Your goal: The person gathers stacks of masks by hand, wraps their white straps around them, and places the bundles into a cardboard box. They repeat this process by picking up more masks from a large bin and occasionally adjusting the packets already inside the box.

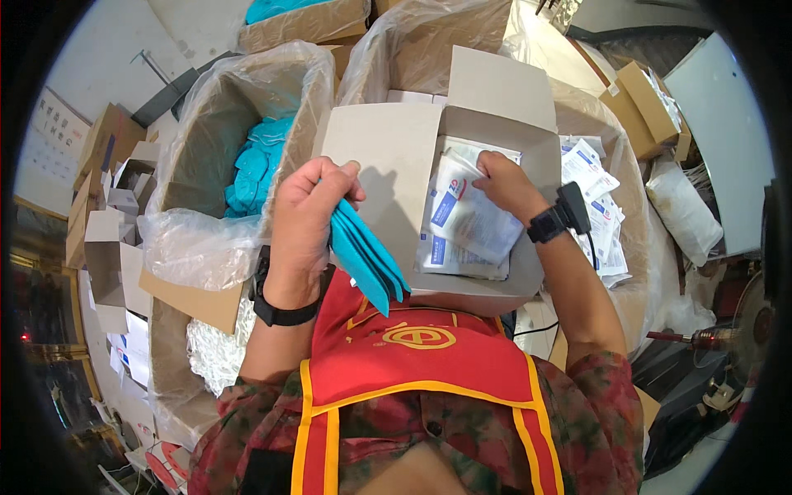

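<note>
Pinching folded teal cloths (367, 252) in the left hand (307, 221), just left of the open small carton (388, 157); right hand (505, 183) inside it, fingers closed on white sachets (466, 219). Best pressing sachets flat before sliding cloths alongside. Behind the carton, plastic-lined boxes (206, 124), one with teal stock; right of it, loose packets (598, 206); cluttered storeroom floor.

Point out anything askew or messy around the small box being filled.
The white sachets inside the small cardboard box lie tilted and overlapping, not stacked square. More sachets sit in a loose heap to its right. Nothing looks torn or spilled.
</note>
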A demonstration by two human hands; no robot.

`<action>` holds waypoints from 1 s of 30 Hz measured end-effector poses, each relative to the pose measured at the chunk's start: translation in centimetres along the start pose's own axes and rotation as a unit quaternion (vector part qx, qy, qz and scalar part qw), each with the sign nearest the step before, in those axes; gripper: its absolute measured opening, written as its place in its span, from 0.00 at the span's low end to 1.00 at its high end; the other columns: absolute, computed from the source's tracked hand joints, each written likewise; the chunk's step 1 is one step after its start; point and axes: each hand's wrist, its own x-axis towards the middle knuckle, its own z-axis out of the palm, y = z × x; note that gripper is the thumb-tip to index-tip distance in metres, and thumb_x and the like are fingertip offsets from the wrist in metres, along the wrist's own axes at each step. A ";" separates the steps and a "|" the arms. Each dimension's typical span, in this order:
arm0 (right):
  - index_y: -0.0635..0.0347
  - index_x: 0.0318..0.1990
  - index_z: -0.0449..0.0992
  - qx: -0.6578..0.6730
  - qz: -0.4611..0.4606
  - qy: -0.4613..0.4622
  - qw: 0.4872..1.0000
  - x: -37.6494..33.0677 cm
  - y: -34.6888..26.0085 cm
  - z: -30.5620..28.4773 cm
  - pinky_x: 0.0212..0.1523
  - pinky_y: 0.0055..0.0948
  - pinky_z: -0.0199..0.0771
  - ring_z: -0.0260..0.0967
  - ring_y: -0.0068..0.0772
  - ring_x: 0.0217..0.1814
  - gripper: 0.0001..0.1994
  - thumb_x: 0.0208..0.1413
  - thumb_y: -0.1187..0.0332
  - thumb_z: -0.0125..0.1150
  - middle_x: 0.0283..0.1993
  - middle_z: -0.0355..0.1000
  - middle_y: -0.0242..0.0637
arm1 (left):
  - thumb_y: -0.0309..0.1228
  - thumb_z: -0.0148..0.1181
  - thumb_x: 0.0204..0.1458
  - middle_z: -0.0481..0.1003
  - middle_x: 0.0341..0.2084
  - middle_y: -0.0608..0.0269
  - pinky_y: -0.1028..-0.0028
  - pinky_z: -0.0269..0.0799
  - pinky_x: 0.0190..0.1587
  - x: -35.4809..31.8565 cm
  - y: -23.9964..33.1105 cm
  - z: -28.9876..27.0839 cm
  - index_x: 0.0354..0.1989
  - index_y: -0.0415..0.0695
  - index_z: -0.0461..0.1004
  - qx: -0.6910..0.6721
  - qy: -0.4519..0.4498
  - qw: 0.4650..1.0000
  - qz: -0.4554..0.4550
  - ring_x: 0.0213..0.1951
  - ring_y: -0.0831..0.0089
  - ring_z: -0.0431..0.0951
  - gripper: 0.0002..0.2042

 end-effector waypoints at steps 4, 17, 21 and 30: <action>0.63 0.31 0.65 0.056 0.033 -0.012 0.998 -2.0 -3.7 -3.2 0.34 0.36 0.64 0.64 0.47 0.31 0.12 0.44 0.75 0.65 0.29 0.64 0.48 | 0.30 0.62 0.49 0.72 0.25 0.67 0.82 0.62 0.36 0.0 -0.6 0.7 0.28 0.43 0.71 0.138 -0.051 0.988 0.049 0.30 0.82 0.68 0.06; 0.62 0.35 0.70 0.095 -0.097 -0.002 0.991 -7.7 -12.4 -10.4 0.36 0.41 0.68 0.68 0.54 0.37 0.08 0.52 0.69 0.58 0.33 0.68 0.49 | 0.30 0.61 0.53 0.74 0.21 0.70 0.81 0.65 0.30 -1.4 -0.6 7.6 0.29 0.38 0.76 0.314 -0.228 0.908 0.160 0.27 0.85 0.69 0.08; 0.61 0.34 0.70 0.040 -0.143 -0.009 0.989 -8.0 -12.8 -9.6 0.35 0.43 0.68 0.68 0.54 0.37 0.09 0.54 0.64 0.57 0.31 0.69 0.47 | 0.31 0.61 0.54 0.72 0.19 0.73 0.82 0.62 0.27 -1.9 -0.9 7.9 0.27 0.39 0.76 0.237 -0.235 0.939 0.085 0.25 0.87 0.67 0.08; 0.58 0.29 0.69 -0.021 -0.220 0.018 0.975 -9.0 -13.8 -10.3 0.31 0.39 0.69 0.69 0.45 0.32 0.07 0.51 0.66 0.57 0.26 0.66 0.39 | 0.32 0.62 0.53 0.67 0.16 0.77 0.83 0.59 0.23 -2.9 0.6 7.2 0.22 0.40 0.75 0.202 -0.248 0.947 -0.002 0.23 0.89 0.63 0.10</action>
